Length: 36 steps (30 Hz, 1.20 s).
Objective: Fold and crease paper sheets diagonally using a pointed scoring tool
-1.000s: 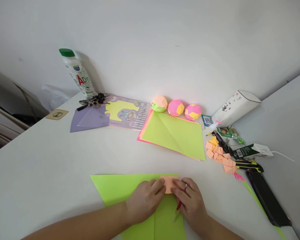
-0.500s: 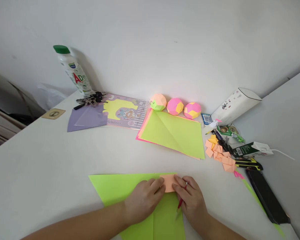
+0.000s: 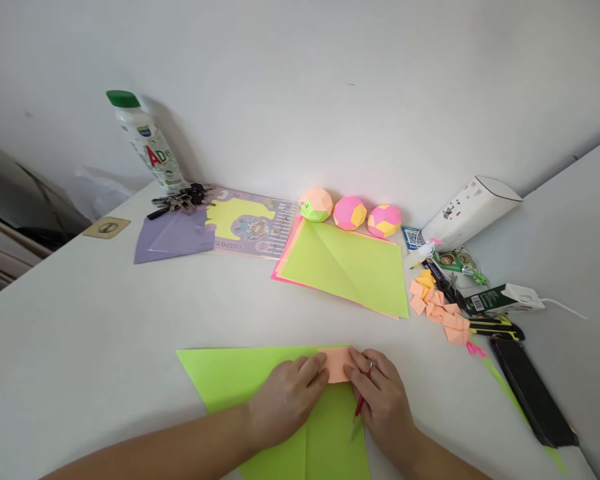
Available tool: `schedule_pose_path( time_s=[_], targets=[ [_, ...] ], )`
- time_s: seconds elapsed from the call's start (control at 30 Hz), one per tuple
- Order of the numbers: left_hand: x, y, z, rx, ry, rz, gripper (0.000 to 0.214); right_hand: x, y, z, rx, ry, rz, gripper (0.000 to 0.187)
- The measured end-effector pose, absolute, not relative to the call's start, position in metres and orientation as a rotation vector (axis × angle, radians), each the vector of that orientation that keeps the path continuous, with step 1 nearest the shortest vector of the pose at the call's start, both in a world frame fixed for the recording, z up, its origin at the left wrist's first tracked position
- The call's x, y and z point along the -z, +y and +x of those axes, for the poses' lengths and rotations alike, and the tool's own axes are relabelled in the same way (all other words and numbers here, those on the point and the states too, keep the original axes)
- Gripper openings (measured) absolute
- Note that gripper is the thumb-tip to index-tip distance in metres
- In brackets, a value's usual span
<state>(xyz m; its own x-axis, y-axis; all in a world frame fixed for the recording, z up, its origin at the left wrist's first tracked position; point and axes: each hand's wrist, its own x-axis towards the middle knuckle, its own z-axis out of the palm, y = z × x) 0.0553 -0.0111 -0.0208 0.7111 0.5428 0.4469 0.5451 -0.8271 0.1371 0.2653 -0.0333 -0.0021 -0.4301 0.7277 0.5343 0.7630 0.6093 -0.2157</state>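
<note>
A small peach paper rectangle (image 3: 337, 366) lies on a lime-green sheet (image 3: 240, 371), along the sheet's top edge near its right corner. My left hand (image 3: 286, 404) rests on the green sheet, its thumb and forefinger closed on the rectangle's left end. At the other end, the fingers and thumb of my right hand (image 3: 387, 400) grip the rectangle. A slim red pencil (image 3: 359, 406) is also tucked in my right hand, its tip pointing down toward the sheet. Both forearms cover the lower part of the green sheet, which has a vertical crease.
Behind lie stacked coloured sheets (image 3: 350, 267), with three paper balls (image 3: 349, 213) against the wall. Folded peach pieces (image 3: 435, 308), a cutter (image 3: 497, 328) and a black phone (image 3: 533, 393) line the right. Keys (image 3: 183, 198), a stencil (image 3: 253, 227) and a bottle (image 3: 153, 150) stand back left.
Almost nothing differs. Both hands keep hold of the peach rectangle in the same place, and the whole view has shifted very slightly.
</note>
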Motion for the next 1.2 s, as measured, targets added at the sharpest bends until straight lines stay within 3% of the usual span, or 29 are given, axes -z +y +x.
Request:
schedule_pose_path(
  time_s=[0.53, 1.2],
  targets=[
    [0.0218, -0.0167, 0.0554, 0.707, -0.947, -2.870, 0.034, -0.0013, -0.0395, 0.2632, 0.237, -2.323, -1.195, 0.031],
    [0.0140, -0.0168, 0.0516, 0.671, -0.987, -2.965, 0.039, -0.0023, -0.0385, 0.2646, 0.197, -2.359, -1.206, 0.029]
  ],
)
